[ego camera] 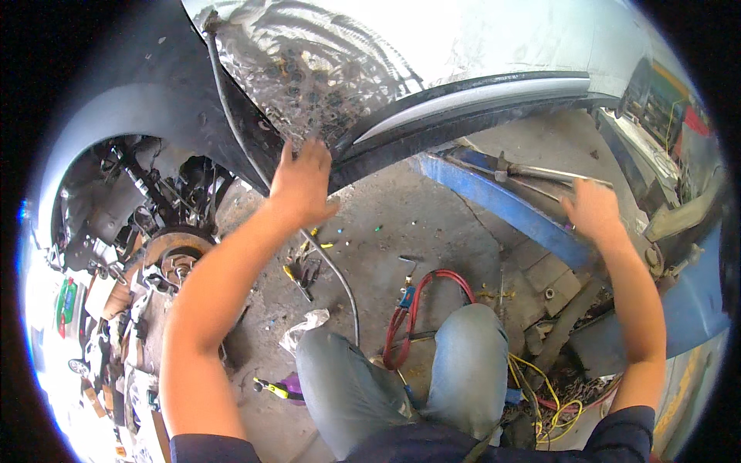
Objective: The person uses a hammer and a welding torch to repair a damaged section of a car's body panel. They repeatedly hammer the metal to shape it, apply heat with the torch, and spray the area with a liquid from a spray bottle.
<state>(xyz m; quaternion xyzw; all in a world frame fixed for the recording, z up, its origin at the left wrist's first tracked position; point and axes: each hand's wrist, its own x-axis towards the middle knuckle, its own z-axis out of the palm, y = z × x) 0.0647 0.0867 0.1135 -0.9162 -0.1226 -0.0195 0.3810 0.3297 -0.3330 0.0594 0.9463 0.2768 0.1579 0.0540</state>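
My left hand (302,186) is held out flat at the lower front corner of a car door. Its fingertips overlap a sanded, bare-metal patch (324,87) on the white door; whether they touch it is unclear. A dark cable (228,107) runs down from the panel's upper left, passes behind my left wrist and reaches the floor. My right hand (593,209) is curled around the handle end of a hammer (544,172). The hammer's head points left, over a blue lift arm (492,202).
A wheel hub with a rusty brake disc (179,254) shows in the open wheel arch at left. Pliers (298,282), a coiled red hose (412,324) and crumpled plastic (305,330) lie on the concrete floor. A yellow cord (558,416) is tangled at lower right.
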